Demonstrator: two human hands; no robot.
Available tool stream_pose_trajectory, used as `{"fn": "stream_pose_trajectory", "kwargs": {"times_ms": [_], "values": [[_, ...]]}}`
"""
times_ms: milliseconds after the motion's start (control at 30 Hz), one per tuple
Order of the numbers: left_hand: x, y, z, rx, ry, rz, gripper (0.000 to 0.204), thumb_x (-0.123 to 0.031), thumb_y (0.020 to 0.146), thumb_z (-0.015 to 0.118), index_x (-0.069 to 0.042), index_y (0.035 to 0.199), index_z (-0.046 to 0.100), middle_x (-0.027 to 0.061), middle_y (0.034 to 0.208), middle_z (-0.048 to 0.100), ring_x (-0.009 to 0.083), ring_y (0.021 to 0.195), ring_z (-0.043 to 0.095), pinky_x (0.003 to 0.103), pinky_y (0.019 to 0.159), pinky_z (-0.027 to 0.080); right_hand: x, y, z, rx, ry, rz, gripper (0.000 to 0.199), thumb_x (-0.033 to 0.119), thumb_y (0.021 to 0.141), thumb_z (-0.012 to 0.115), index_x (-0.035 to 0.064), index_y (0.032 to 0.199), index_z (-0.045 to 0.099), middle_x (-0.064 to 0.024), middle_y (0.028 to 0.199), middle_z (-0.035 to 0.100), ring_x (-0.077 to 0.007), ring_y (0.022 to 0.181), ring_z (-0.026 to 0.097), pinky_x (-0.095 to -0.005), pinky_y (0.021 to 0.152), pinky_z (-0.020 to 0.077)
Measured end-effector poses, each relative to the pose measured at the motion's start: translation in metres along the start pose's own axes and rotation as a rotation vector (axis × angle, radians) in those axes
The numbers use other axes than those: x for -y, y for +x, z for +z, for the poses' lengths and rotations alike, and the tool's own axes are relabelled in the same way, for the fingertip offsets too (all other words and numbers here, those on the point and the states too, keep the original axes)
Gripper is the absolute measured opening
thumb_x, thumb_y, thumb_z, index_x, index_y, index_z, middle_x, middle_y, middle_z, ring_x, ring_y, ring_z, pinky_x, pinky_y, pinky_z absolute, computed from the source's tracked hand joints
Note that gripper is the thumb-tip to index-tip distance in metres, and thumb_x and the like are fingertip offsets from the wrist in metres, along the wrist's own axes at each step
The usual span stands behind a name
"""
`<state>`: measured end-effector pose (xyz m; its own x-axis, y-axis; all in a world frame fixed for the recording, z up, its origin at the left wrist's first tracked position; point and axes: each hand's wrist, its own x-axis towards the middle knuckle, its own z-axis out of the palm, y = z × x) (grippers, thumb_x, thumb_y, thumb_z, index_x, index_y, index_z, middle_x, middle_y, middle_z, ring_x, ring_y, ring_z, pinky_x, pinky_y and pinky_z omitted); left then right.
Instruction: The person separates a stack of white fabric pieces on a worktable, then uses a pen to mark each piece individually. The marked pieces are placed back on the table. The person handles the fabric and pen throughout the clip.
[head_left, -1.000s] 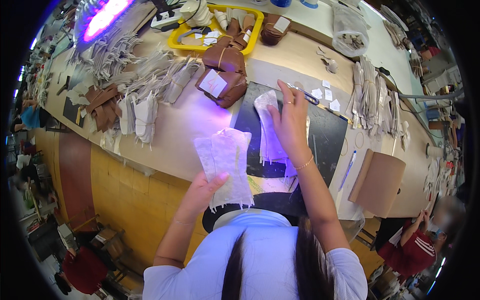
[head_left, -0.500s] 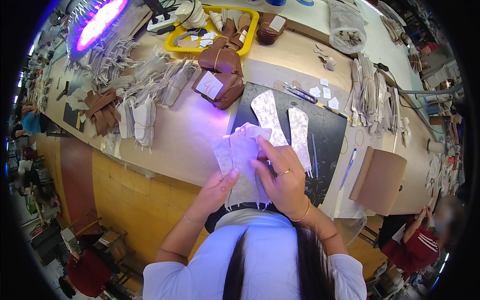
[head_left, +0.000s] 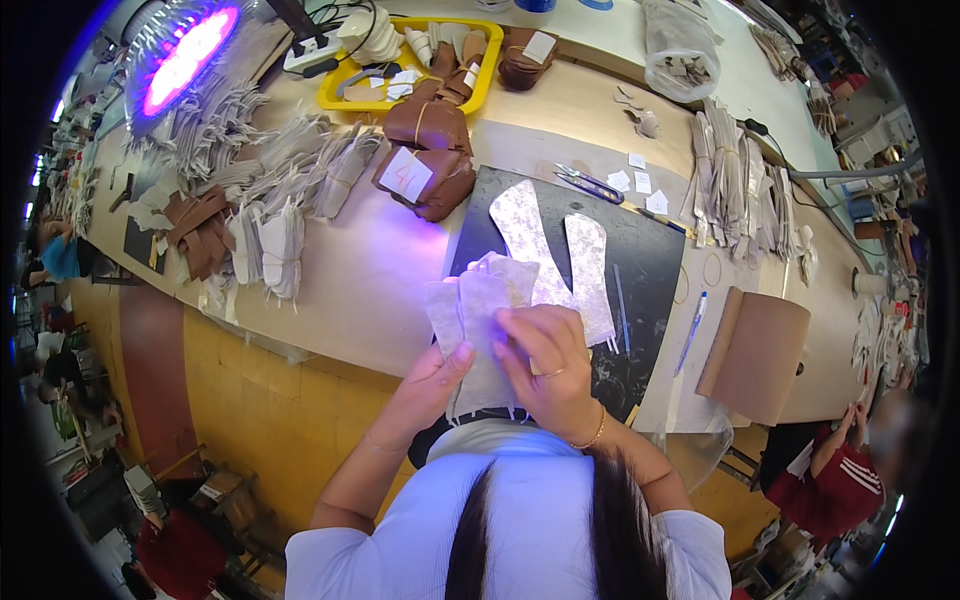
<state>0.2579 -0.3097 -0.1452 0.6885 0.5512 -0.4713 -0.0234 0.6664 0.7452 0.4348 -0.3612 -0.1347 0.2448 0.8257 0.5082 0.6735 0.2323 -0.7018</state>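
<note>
From the head view, I see the left hand clamped on pale cut pieces; the right hand touches their right side, pinching or not I can't tell. Beyond it, two mottled pieces lie on a black mat.

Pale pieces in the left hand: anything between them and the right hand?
Nothing visible. The right hand has its fingertips at the right side of the pale pieces; the left hand holds their left. Two patterned pieces lie beyond, on the black mat.
</note>
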Motion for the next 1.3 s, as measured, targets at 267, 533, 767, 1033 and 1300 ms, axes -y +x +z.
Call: {"fn": "stream_pose_trajectory", "kwargs": {"times_ms": [267,533,767,1033,1300], "values": [[-0.001,0.000,0.006,0.026,-0.003,0.052,0.055,-0.038,0.110,0.046,0.002,0.147,0.044,0.0084,0.140,0.053,0.0165,0.126,0.053,0.034,0.107,0.044,-0.006,-0.001,-0.008,0.130,-0.062,0.015,0.064,0.005,0.078,0.085,0.0033,0.136,0.058,-0.0151,0.115,0.056,-0.0255,0.099,0.059,-0.0340,0.085,0.0511],[0.015,0.003,-0.007,0.022,-0.170,-0.005,0.053,-0.036,0.110,0.045,0.002,0.147,0.042,0.0117,0.139,0.055,0.0206,0.126,0.056,0.038,0.107,0.047,-0.002,0.008,-0.020,0.250,0.325,0.273,0.033,0.005,0.080,0.081,0.0071,0.110,0.067,-0.0086,0.102,0.064,-0.0237,0.095,0.061,-0.0352,0.086,0.0481],[0.010,0.018,-0.001,-0.228,-0.231,-0.006,0.043,-0.024,0.107,0.052,0.000,0.143,0.048,0.0169,0.136,0.060,0.0276,0.122,0.062,0.041,0.106,0.050,0.000,0.000,-0.031,0.479,0.489,0.038,0.016,0.000,0.087,0.069,0.0072,0.101,0.070,-0.0072,0.104,0.068,-0.0307,0.101,0.062,-0.0406,0.092,0.0470],[0.011,0.015,-0.012,-0.168,-0.278,0.024,0.043,-0.020,0.103,0.062,-0.002,0.139,0.049,0.0090,0.130,0.062,0.0190,0.116,0.063,0.036,0.101,0.051,-0.043,0.010,-0.056,-0.092,0.317,0.655,0.044,0.004,0.091,0.069,0.0027,0.132,0.055,-0.0166,0.103,0.062,-0.0297,0.100,0.063,-0.0375,0.092,0.0503],[0.014,0.013,-0.002,-0.118,-0.310,-0.012,0.050,-0.036,0.109,0.049,0.001,0.142,0.046,0.0119,0.137,0.059,0.0218,0.124,0.060,0.037,0.107,0.047,-0.016,0.019,-0.029,0.263,0.121,0.409,0.036,0.017,0.081,0.083,0.0028,0.108,0.066,-0.0123,0.099,0.057,-0.0291,0.096,0.059,-0.0375,0.086,0.0480]]}}
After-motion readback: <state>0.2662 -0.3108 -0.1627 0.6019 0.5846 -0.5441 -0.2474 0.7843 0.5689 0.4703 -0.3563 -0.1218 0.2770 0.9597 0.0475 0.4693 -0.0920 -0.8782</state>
